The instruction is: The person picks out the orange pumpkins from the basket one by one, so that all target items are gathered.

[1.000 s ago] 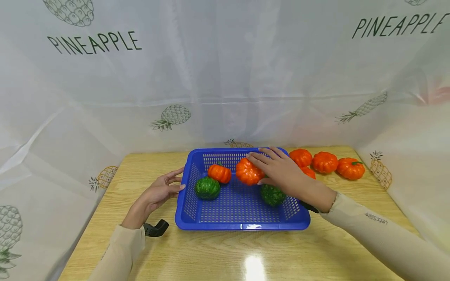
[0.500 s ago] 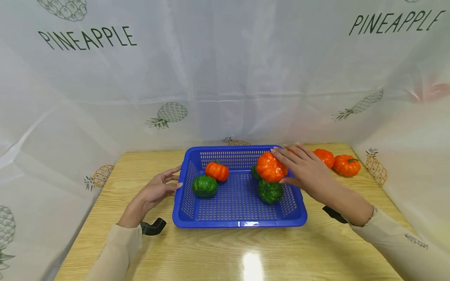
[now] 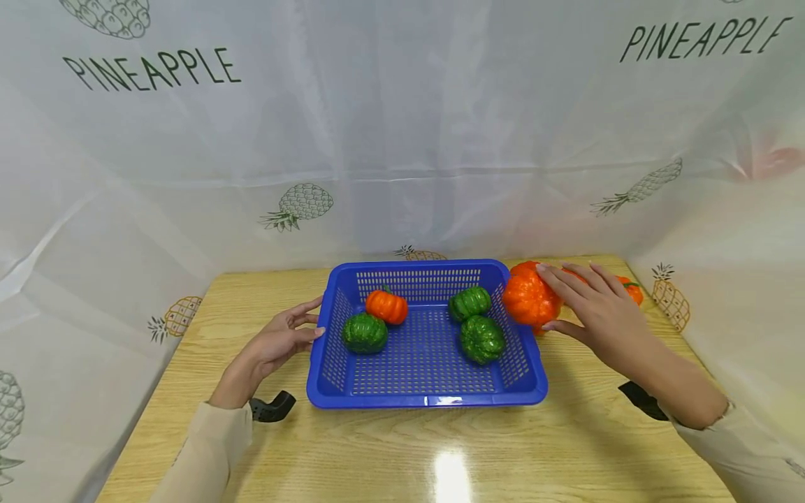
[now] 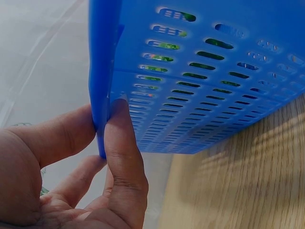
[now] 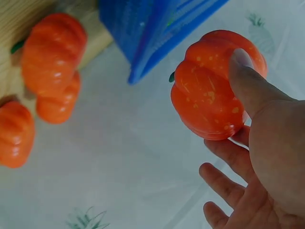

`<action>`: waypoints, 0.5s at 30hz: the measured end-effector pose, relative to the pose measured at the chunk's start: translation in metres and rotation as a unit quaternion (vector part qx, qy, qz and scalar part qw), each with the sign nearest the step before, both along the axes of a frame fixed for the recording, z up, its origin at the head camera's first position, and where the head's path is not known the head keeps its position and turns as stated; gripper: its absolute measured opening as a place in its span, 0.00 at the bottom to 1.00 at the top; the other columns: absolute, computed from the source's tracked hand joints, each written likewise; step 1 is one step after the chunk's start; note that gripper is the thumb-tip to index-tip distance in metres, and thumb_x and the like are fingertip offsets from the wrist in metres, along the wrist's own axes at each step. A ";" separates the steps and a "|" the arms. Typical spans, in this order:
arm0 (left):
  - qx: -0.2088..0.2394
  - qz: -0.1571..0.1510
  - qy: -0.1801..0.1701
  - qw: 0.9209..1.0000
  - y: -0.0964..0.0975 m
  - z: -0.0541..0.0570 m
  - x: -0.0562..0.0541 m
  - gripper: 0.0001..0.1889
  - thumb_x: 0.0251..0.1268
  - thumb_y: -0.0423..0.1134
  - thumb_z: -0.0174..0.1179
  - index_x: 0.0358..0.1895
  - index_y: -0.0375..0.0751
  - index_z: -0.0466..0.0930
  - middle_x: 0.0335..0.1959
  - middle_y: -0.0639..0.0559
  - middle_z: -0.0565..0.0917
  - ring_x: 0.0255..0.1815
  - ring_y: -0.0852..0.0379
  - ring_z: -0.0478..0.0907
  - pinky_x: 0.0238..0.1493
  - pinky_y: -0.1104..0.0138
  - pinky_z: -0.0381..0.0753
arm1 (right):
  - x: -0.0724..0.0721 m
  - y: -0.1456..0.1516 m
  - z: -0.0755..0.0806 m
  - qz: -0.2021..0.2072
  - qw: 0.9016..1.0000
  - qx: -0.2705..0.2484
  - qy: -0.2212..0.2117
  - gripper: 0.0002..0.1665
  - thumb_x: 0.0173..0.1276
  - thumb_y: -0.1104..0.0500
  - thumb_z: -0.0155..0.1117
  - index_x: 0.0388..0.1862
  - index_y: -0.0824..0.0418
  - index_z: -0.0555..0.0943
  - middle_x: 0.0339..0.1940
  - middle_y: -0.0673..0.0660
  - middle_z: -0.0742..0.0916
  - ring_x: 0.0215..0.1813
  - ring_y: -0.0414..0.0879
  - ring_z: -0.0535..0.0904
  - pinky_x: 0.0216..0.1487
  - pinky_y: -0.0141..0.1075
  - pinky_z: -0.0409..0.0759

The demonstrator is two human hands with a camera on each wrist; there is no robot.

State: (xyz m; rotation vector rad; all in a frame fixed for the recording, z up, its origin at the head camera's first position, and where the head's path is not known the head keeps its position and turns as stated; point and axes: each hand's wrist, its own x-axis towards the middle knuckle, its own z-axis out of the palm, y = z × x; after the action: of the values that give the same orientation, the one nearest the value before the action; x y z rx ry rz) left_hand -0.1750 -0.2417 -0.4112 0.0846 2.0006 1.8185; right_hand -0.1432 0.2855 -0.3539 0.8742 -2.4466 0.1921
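My right hand (image 3: 600, 318) grips an orange ribbed toy pumpkin (image 3: 530, 297) just past the right rim of a blue perforated basket (image 3: 402, 402). In the right wrist view the thumb lies across this pumpkin (image 5: 205, 95), with a finger beneath it and the other fingers apart from it. My left hand (image 3: 279, 344) pinches the basket's left rim, thumb and forefinger on either side of it in the left wrist view. Inside the basket sit a small orange pumpkin (image 3: 386, 307) and a green one (image 3: 365, 333) at left, and two green pumpkins (image 3: 482, 339) at right.
More orange pumpkins (image 5: 52, 52) lie on the wooden table (image 3: 352, 454) right of the basket, mostly hidden behind my right hand in the head view. A pale curtain (image 3: 402, 140) printed with pineapples hangs close behind and beside the table.
My right hand has carried the orange pumpkin rightward from over the basket's middle to beyond its right rim, uncovering the green pumpkins at right. The left hand has stayed on the left rim.
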 end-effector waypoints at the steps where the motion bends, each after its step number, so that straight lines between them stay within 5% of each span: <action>1: 0.000 0.000 0.000 1.000 0.000 0.000 0.000 0.40 0.80 0.28 0.57 0.87 0.39 0.47 0.67 0.35 0.70 0.44 0.58 0.85 0.49 0.64 0.88 | 0.001 0.004 -0.001 -0.002 1.000 -0.004 0.001 0.52 0.77 0.23 0.33 0.80 0.60 0.70 0.66 0.67 0.83 0.69 0.68 0.72 0.84 0.59 0.53; 15: -0.005 -0.003 -0.003 1.000 0.002 0.002 -0.001 0.39 0.81 0.28 0.56 0.87 0.39 0.47 0.67 0.34 0.69 0.43 0.58 0.85 0.47 0.64 0.88 | 0.007 0.049 -0.025 -0.038 0.999 0.000 -0.003 0.54 0.76 0.23 0.33 0.77 0.63 0.72 0.64 0.69 0.83 0.67 0.69 0.72 0.87 0.51 0.46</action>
State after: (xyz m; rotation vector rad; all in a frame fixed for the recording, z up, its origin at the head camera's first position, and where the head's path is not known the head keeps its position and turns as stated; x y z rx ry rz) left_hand -0.1758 -0.2400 -0.4094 0.0821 2.0034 1.8033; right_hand -0.1358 0.3342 -0.3790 0.7796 -2.4812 0.1686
